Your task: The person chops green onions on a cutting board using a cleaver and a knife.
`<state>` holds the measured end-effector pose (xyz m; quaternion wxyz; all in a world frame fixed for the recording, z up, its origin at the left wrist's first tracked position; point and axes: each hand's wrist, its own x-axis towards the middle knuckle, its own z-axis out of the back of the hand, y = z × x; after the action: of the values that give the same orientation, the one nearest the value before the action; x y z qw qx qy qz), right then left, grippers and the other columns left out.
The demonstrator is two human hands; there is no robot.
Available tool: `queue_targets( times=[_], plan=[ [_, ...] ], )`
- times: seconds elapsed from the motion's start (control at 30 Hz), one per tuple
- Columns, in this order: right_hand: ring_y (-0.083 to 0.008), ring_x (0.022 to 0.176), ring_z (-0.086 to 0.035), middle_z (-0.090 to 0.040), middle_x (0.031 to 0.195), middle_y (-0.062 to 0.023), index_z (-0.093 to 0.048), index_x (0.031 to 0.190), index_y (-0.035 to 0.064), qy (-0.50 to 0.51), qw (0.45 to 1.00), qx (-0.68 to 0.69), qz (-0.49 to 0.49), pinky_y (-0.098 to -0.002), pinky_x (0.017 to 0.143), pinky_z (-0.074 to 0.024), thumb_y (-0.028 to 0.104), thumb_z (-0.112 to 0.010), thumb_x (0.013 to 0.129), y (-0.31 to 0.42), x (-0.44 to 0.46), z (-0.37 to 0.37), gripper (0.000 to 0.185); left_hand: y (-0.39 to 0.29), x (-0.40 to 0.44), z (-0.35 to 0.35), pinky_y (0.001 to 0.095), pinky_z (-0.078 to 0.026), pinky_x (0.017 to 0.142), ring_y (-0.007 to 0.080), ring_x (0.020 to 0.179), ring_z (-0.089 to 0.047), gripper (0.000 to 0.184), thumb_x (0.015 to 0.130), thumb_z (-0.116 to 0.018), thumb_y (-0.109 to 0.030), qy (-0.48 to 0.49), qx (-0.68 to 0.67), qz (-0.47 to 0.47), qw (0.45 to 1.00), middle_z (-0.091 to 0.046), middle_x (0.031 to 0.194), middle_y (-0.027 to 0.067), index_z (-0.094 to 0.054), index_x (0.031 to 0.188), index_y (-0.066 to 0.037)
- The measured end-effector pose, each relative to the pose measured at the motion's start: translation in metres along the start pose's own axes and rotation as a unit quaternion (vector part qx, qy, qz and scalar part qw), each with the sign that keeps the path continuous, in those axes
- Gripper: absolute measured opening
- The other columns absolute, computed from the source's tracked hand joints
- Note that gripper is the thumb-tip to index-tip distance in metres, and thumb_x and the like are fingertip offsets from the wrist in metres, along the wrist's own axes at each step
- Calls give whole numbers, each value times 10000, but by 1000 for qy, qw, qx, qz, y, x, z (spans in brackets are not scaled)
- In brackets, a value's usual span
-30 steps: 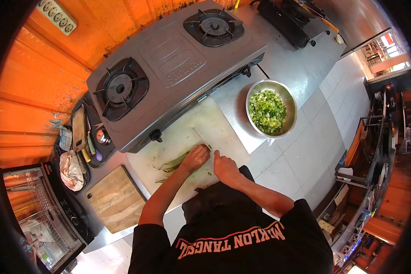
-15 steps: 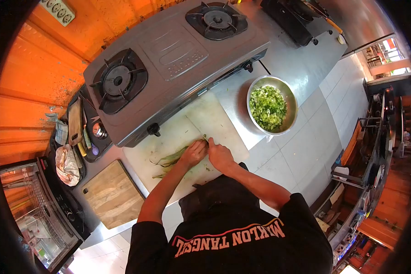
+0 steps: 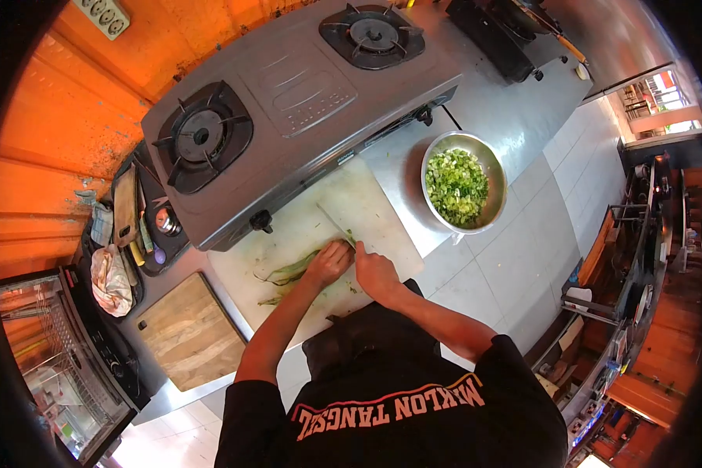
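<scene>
On a pale cutting board (image 3: 382, 226), my left hand (image 3: 331, 261) presses down on a bunch of long green leaves (image 3: 292, 271), fingers curled over its right end. My right hand (image 3: 376, 274) is closed round the handle of a knife (image 3: 333, 222), whose thin blade points up and left over the board, right beside the left fingertips. Small green bits lie by the blade. To the upper right, a metal bowl (image 3: 494, 214) holds chopped green and white pieces (image 3: 456, 186).
A grey two-burner stove (image 3: 296, 90) stands just beyond the board. A wooden board (image 3: 191, 331) lies at the left, near a dark tray (image 3: 171, 253) with utensils and a crumpled cloth (image 3: 111, 281). A black portable burner (image 3: 495, 47) sits at the upper right.
The knife blade has swung slightly left and up, and the right hand has come closer to the left one. The whole view has shifted a little.
</scene>
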<state>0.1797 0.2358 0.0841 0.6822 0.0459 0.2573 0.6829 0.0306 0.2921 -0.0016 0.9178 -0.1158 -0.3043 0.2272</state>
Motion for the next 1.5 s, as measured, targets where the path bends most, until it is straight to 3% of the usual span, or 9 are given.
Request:
queue_targets(
  times=[0.13,0.4,0.6,0.67,0.87,1.0,1.2,1.37,1.5],
  plan=[
    [-401,631,-656,-636,672,-236,-454,1186,-56,45,999,-1,-29,-492,562,-539,75,-479,871,9,-26,11,342,-4,-4,1,367,-494,852,266,924,-586,177,730,-676,-85,-4,-5,5,1000,-617,952,119,-644,878,7],
    [-439,653,-644,-627,686,-260,-446,1127,-51,22,999,32,-22,-515,590,-536,72,-471,870,-3,5,-4,285,-4,-3,-2,360,-500,847,271,942,-589,194,740,-683,-93,-11,0,3,1000,-627,990,122,-649,904,6],
    [-392,649,-662,-647,693,-216,-426,1201,-69,83,995,13,-47,-476,589,-545,48,-482,852,8,-26,12,372,-1,-8,-2,366,-498,851,273,963,-587,185,752,-669,-95,5,-3,12,1000,-622,1008,127,-651,913,-5],
    [-403,636,-653,-634,674,-235,-447,1134,-51,25,1000,6,-18,-493,549,-531,82,-463,880,-8,-12,-19,287,-3,-4,0,370,-497,852,275,967,-586,177,755,-665,-93,0,5,12,1000,-619,1011,128,-649,910,-7],
    [-393,606,-649,-635,655,-220,-441,1182,-53,12,999,2,-30,-488,540,-534,100,-485,870,-6,-8,-18,351,0,-3,0,361,-494,838,283,948,-576,198,746,-663,-87,-9,-26,19,999,-604,1020,127,-627,922,-2],
    [-398,598,-648,-632,646,-226,-449,1159,-40,-6,1000,20,-20,-490,533,-536,109,-490,874,-9,-7,-21,325,-6,-2,7,369,-476,865,294,964,-555,208,754,-649,-75,39,-59,29,997,-581,1032,139,-619,942,11],
    [-412,622,-653,-634,655,-235,-445,1176,-61,-6,1000,20,-6,-506,563,-538,79,-478,862,-5,-4,-12,346,-6,-3,17,380,-461,904,293,992,-548,222,758,-618,-55,75,-63,16,995,-570,1031,151,-613,953,50],
    [-412,635,-655,-635,672,-248,-453,1177,-78,57,997,35,-39,-500,569,-541,52,-468,849,21,-23,32,353,-4,-10,11,393,-457,921,305,1011,-550,231,748,-620,-61,69,-56,3,996,-576,1044,158,-614,943,63],
    [-423,651,-653,-635,682,-254,-438,1194,-77,41,998,32,-21,-509,584,-539,50,-465,849,-2,-2,-14,369,-10,-11,10,400,-456,930,314,1032,-550,218,757,-622,-63,52,-53,15,997,-581,1040,154,-619,941,55]
  ],
)
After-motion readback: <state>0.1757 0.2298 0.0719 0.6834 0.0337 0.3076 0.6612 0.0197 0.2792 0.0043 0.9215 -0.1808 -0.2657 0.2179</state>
